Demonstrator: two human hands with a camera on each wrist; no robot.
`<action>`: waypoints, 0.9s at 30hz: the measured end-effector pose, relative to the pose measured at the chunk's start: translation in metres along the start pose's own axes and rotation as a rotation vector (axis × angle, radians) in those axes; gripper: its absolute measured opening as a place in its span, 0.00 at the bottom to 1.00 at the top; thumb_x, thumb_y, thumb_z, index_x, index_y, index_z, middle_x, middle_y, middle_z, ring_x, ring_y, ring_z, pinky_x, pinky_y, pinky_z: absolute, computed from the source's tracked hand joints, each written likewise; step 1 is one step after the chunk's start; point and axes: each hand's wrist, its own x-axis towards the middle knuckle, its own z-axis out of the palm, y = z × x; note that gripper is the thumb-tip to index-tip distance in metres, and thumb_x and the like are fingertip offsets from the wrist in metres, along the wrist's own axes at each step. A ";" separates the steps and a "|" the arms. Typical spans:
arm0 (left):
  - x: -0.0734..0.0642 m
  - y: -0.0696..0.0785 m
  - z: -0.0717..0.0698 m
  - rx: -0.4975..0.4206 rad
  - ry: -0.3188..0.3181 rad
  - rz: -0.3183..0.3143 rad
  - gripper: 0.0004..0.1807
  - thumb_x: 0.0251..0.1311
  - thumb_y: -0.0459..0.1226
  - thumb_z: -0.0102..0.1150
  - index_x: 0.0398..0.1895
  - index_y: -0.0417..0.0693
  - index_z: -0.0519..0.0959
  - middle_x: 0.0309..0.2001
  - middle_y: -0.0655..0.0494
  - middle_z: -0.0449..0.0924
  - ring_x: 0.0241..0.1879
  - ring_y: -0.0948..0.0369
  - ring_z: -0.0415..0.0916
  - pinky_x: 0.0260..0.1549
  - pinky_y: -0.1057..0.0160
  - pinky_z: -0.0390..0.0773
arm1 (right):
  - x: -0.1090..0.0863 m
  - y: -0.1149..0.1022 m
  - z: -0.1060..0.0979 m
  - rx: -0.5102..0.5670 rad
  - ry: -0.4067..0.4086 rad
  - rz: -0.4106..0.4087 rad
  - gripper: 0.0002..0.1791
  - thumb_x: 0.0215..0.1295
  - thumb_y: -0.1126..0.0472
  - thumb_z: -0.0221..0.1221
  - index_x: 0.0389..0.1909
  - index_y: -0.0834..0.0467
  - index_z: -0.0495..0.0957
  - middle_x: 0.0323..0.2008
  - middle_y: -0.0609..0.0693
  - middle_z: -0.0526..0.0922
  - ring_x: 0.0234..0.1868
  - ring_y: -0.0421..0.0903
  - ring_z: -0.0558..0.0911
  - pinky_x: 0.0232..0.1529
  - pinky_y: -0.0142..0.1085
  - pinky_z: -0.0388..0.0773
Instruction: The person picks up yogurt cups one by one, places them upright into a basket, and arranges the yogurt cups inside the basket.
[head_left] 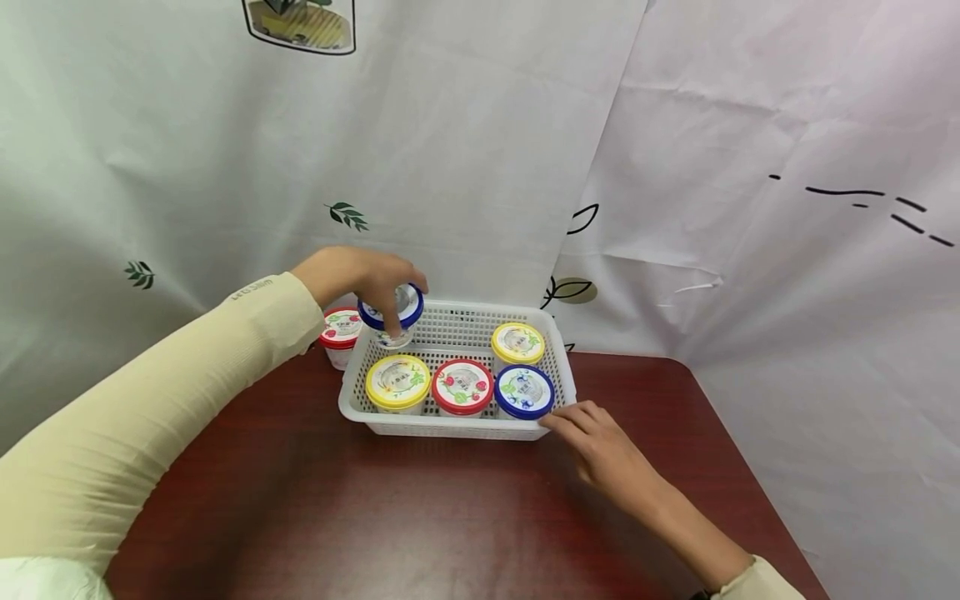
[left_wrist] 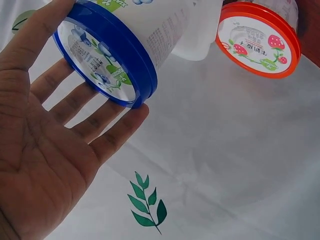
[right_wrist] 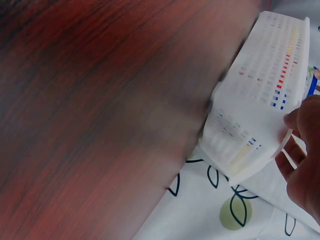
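My left hand [head_left: 371, 277] holds a cup with a blue lid [head_left: 408, 307] from above, at the back left corner of a white plastic basket [head_left: 457, 427]. In the left wrist view, thumb and fingers spread around the rim of this blueberry-printed lid [left_wrist: 100, 65]. At the basket's front right corner, my right hand [head_left: 603, 446] grips the rim, thumb outside. Inside the basket stand a yellow-lidded cup [head_left: 398, 381], a red-lidded cup [head_left: 462, 386] and another blue-lidded cup [head_left: 524, 392] along the front. Behind them at the right is a second yellow-lidded cup [head_left: 518, 342].
Another red-lidded cup [head_left: 341, 332] stands outside the basket, by its left end. The dark red wooden table [head_left: 420, 517] reaches back to a white printed cloth [head_left: 480, 167] hanging close behind the basket. More cloth hangs along the right side.
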 end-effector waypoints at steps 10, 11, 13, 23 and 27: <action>0.011 0.009 0.003 0.001 -0.007 0.020 0.51 0.61 0.49 0.85 0.86 0.53 0.71 0.81 0.42 0.73 0.77 0.42 0.74 0.74 0.36 0.80 | 0.000 0.000 -0.002 -0.005 -0.005 0.004 0.31 0.58 0.80 0.69 0.62 0.54 0.87 0.56 0.49 0.90 0.54 0.50 0.86 0.55 0.47 0.87; 0.014 0.011 0.003 0.004 -0.007 0.027 0.51 0.61 0.49 0.85 0.86 0.53 0.71 0.81 0.42 0.73 0.78 0.42 0.73 0.74 0.36 0.79 | -0.001 0.000 -0.002 -0.005 -0.004 0.004 0.32 0.58 0.80 0.69 0.62 0.54 0.87 0.56 0.49 0.90 0.54 0.50 0.86 0.55 0.47 0.87; 0.018 0.014 0.003 0.006 -0.008 0.040 0.51 0.61 0.49 0.85 0.86 0.52 0.71 0.82 0.42 0.73 0.79 0.42 0.73 0.75 0.36 0.78 | -0.001 0.000 -0.002 -0.005 -0.003 0.003 0.31 0.58 0.79 0.69 0.62 0.54 0.87 0.56 0.49 0.90 0.54 0.50 0.86 0.55 0.47 0.86; 0.032 0.025 0.010 0.030 -0.013 0.027 0.50 0.60 0.51 0.86 0.85 0.55 0.72 0.82 0.45 0.73 0.80 0.45 0.72 0.77 0.38 0.77 | -0.001 0.000 -0.003 -0.002 0.002 0.003 0.31 0.59 0.79 0.70 0.62 0.54 0.87 0.56 0.48 0.90 0.54 0.50 0.86 0.55 0.47 0.86; 0.039 0.024 0.015 0.024 -0.027 0.034 0.50 0.61 0.51 0.85 0.85 0.54 0.71 0.82 0.44 0.73 0.81 0.44 0.71 0.77 0.38 0.78 | -0.001 0.001 -0.003 -0.004 -0.002 0.005 0.31 0.58 0.79 0.71 0.62 0.54 0.87 0.56 0.48 0.90 0.54 0.50 0.86 0.55 0.47 0.86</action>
